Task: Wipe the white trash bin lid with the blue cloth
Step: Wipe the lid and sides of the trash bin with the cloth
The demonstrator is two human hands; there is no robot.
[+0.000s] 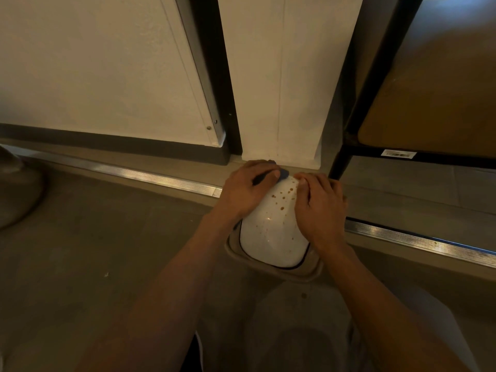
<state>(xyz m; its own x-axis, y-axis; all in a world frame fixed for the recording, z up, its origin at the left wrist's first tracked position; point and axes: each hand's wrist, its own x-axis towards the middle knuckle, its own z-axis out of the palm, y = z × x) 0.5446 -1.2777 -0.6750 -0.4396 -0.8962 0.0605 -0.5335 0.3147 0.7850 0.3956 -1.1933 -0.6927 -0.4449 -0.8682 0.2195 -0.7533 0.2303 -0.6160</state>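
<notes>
From the head view, the white trash bin lid sits low on the floor, close to the white wall panel and just left of a black shelf frame, its surface dotted with brown spots. 2 bare hands rest on its far end. The left hand presses down over the blue cloth (only a small corner peeks out past the fingers). The right hand lies flat, fingers together, against the lid's right side.
</notes>
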